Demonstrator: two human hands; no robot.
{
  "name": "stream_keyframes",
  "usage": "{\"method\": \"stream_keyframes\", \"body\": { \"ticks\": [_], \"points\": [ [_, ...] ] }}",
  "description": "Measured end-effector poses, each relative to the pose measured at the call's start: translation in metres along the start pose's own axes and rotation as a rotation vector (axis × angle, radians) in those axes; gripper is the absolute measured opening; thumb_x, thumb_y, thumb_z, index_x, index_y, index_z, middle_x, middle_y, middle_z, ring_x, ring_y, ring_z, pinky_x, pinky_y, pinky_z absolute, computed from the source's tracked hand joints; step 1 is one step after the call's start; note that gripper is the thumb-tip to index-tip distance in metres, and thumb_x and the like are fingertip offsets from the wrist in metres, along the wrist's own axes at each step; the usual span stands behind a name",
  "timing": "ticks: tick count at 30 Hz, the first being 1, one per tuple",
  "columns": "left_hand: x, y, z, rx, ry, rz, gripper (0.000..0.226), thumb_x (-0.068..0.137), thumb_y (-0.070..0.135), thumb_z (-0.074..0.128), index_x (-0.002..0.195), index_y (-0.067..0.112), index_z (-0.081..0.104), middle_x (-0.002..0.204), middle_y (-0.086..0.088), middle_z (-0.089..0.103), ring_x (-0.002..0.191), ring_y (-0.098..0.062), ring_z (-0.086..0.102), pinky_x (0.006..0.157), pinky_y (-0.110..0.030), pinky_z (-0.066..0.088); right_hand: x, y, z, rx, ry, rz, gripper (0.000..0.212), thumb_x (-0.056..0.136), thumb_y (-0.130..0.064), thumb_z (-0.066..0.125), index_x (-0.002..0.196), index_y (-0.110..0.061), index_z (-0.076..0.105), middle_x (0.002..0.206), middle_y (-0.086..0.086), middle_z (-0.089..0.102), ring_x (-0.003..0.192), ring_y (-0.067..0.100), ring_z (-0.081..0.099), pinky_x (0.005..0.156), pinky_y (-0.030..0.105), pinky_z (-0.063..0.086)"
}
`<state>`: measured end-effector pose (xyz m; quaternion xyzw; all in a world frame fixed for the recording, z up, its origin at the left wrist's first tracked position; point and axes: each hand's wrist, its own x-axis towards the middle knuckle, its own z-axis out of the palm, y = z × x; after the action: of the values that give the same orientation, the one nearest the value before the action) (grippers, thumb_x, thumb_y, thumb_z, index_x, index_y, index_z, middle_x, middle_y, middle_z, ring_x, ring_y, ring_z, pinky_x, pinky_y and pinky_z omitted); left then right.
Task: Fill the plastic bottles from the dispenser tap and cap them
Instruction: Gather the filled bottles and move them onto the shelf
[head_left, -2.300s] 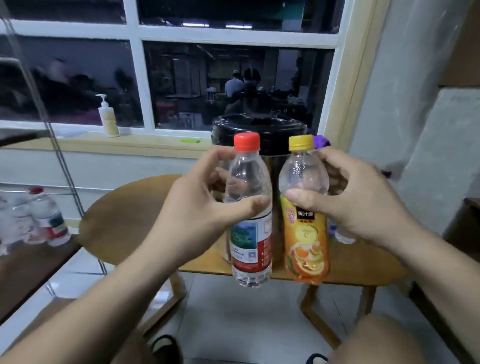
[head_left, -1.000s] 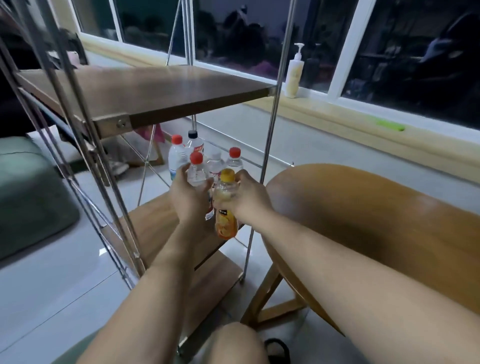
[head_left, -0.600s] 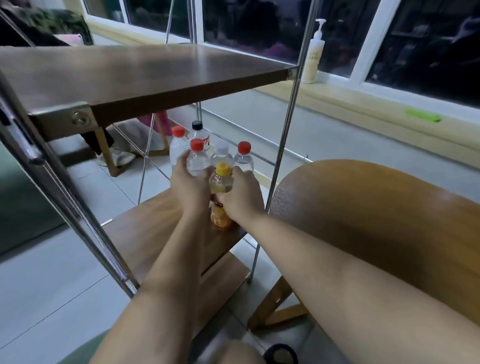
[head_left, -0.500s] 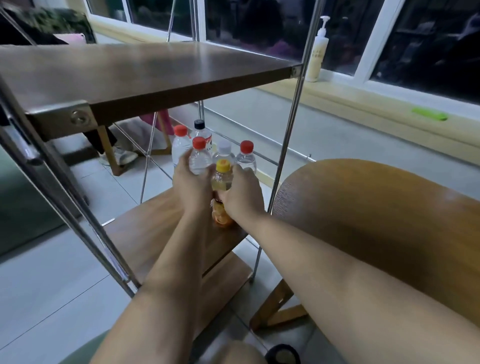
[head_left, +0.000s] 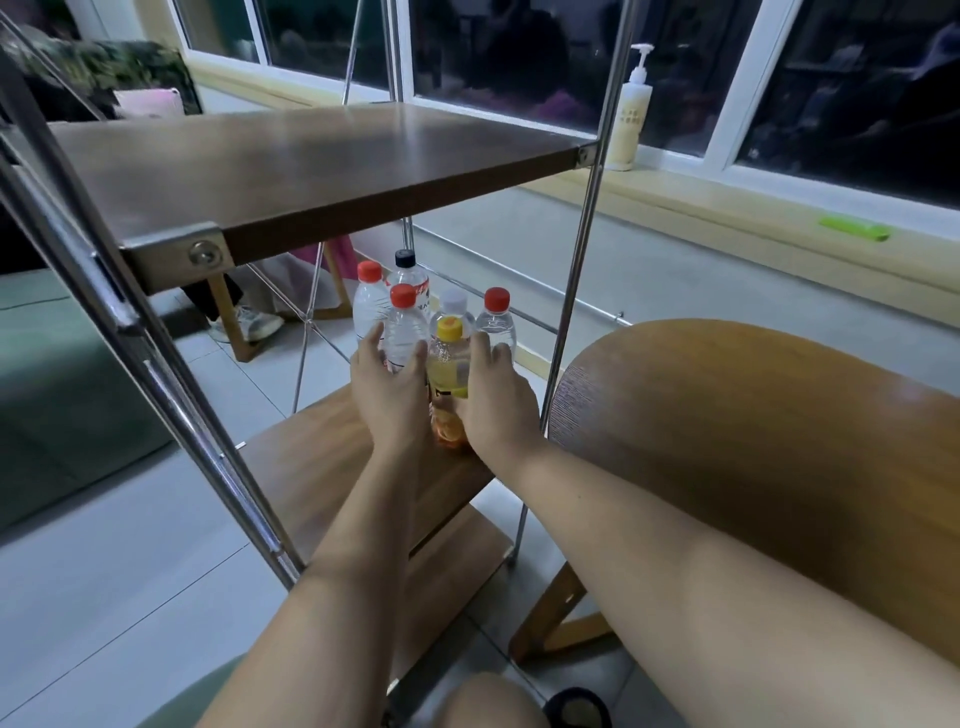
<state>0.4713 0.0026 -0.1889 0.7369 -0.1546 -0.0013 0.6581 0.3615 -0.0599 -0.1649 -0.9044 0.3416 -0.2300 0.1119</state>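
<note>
Two capped bottles stand on the wooden middle shelf (head_left: 311, 467) of a metal rack. My left hand (head_left: 387, 387) holds the clear red-capped bottle (head_left: 404, 332) between thumb and fingers. My right hand (head_left: 496, 397) holds the yellow-capped juice bottle (head_left: 448, 364) with the orange label, thumb across its lower part. Both bottles touch the shelf, side by side. Right behind them stand several more capped bottles (head_left: 496, 322), with red, white and black caps. The dispenser is out of view.
The rack's upper shelf (head_left: 311, 161) hangs above my hands, with steel posts (head_left: 574, 291) to the right and near left. A round wooden table (head_left: 753, 415) lies to the right. A pump bottle (head_left: 634, 114) stands on the windowsill. Tiled floor lies below.
I turned from the dispenser table to the rack and lowered both bottles onto the middle shelf. In the last half second my fingers have straightened a little around them.
</note>
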Motion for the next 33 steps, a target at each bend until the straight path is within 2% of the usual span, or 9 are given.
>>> {"method": "stream_keyframes", "body": {
  "ticks": [2, 5, 10, 13, 17, 20, 24, 29, 33],
  "points": [
    [-0.011, 0.007, -0.005, 0.021, 0.001, -0.004, 0.057, 0.101, 0.04, 0.075, 0.152, 0.024, 0.054, 0.148, 0.0, 0.054, 0.132, -0.016, 0.056, 0.11, -0.028, 0.044, -0.007, 0.001, -0.006, 0.085, -0.019, 0.011, 0.075, 0.092, -0.035, 0.085, 0.148, -0.019, 0.038, 0.13, 0.015, 0.057, 0.111, 0.042, 0.07, 0.085, 0.048, 0.059],
    [-0.03, 0.02, -0.016, 0.037, -0.013, 0.02, 0.051, 0.102, 0.039, 0.072, 0.147, 0.025, 0.054, 0.143, 0.002, 0.051, 0.13, -0.017, 0.056, 0.114, -0.037, 0.047, -0.015, 0.001, -0.024, 0.166, -0.067, 0.012, 0.067, 0.093, -0.039, 0.083, 0.143, -0.02, 0.043, 0.128, 0.013, 0.058, 0.113, 0.043, 0.068, 0.089, 0.052, 0.059],
    [-0.067, 0.064, -0.029, 0.063, -0.14, 0.184, 0.035, 0.099, 0.036, 0.072, 0.131, 0.03, 0.06, 0.126, 0.01, 0.064, 0.115, -0.015, 0.063, 0.102, -0.045, 0.056, -0.034, 0.008, -0.073, 0.136, -0.067, 0.087, 0.054, 0.09, -0.042, 0.082, 0.131, -0.02, 0.056, 0.12, 0.005, 0.063, 0.107, 0.03, 0.067, 0.082, 0.041, 0.058],
    [-0.099, 0.104, -0.035, 0.069, -0.244, 0.266, 0.032, 0.098, 0.033, 0.072, 0.128, 0.03, 0.063, 0.119, 0.013, 0.069, 0.109, -0.008, 0.065, 0.093, -0.03, 0.054, -0.06, 0.016, -0.117, 0.256, -0.021, 0.15, 0.046, 0.087, -0.038, 0.085, 0.121, -0.023, 0.06, 0.108, 0.0, 0.068, 0.096, 0.024, 0.067, 0.07, 0.033, 0.05],
    [-0.148, 0.16, -0.044, -0.005, -0.423, 0.374, 0.025, 0.098, 0.037, 0.073, 0.122, 0.033, 0.066, 0.113, 0.015, 0.071, 0.104, -0.001, 0.068, 0.086, -0.032, 0.058, -0.11, 0.029, -0.19, 0.297, 0.03, 0.215, 0.038, 0.087, -0.039, 0.085, 0.113, -0.028, 0.061, 0.094, -0.01, 0.069, 0.091, 0.017, 0.067, 0.083, 0.038, 0.058],
    [-0.192, 0.2, -0.048, -0.047, -0.579, 0.433, 0.025, 0.1, 0.035, 0.075, 0.123, 0.029, 0.067, 0.111, 0.014, 0.073, 0.101, 0.006, 0.067, 0.08, -0.02, 0.055, -0.16, 0.046, -0.244, 0.299, 0.086, 0.234, 0.035, 0.086, -0.036, 0.085, 0.114, -0.029, 0.065, 0.095, -0.012, 0.069, 0.095, 0.017, 0.069, 0.086, 0.038, 0.06],
    [-0.256, 0.249, -0.052, -0.068, -0.798, 0.525, 0.026, 0.102, 0.036, 0.074, 0.126, 0.029, 0.067, 0.113, 0.014, 0.073, 0.101, 0.007, 0.066, 0.075, -0.004, 0.049, -0.235, 0.065, -0.32, 0.274, 0.178, 0.263, 0.032, 0.086, -0.041, 0.087, 0.109, -0.031, 0.068, 0.098, -0.014, 0.07, 0.091, 0.005, 0.067, 0.077, 0.024, 0.053],
    [-0.338, 0.303, -0.06, -0.158, -0.957, 0.61, 0.022, 0.1, 0.037, 0.075, 0.121, 0.033, 0.069, 0.108, 0.015, 0.074, 0.1, 0.001, 0.068, 0.076, -0.011, 0.049, -0.325, 0.073, -0.409, 0.254, 0.294, 0.297, 0.03, 0.083, -0.042, 0.089, 0.106, -0.034, 0.071, 0.097, -0.014, 0.073, 0.085, 0.002, 0.069, 0.081, 0.031, 0.06],
    [-0.399, 0.341, -0.068, -0.249, -0.999, 0.727, 0.018, 0.101, 0.035, 0.075, 0.118, 0.033, 0.069, 0.105, 0.017, 0.073, 0.101, -0.002, 0.069, 0.085, -0.029, 0.057, -0.397, 0.072, -0.472, 0.195, 0.333, 0.25, 0.03, 0.085, -0.044, 0.087, 0.109, -0.039, 0.07, 0.1, -0.016, 0.072, 0.088, 0.0, 0.068, 0.079, 0.021, 0.056]
  ]
}}
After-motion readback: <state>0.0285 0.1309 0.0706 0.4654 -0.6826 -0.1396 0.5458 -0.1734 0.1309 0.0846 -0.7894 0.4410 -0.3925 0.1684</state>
